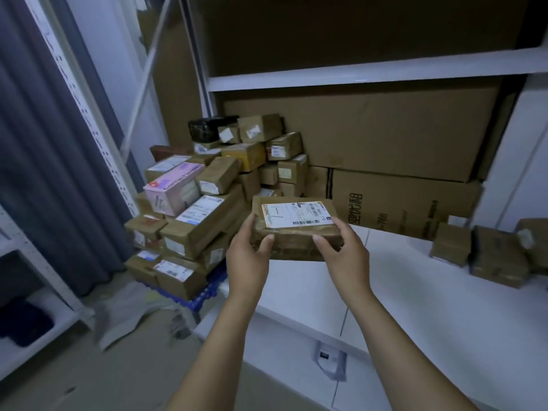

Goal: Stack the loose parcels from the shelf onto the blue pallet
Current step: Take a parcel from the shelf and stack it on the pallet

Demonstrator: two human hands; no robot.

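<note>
Dim storeroom, white shelf [415, 292]. The left hand [247, 256] and right hand [344, 253] grip a labelled parcel [296, 229] by its ends, above the shelf's edge. Just left, a pile [207, 188] of parcels sits on the blue pallet [207, 289]; loose boxes [489, 256] lie on the shelf, far right.

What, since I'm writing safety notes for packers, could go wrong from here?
The pile on the blue pallet is tall and uneven, with tilted boxes; adding the parcel may make some slide off. The left hand and right hand grip only the parcel's near edge, so it might tip forward.
</note>
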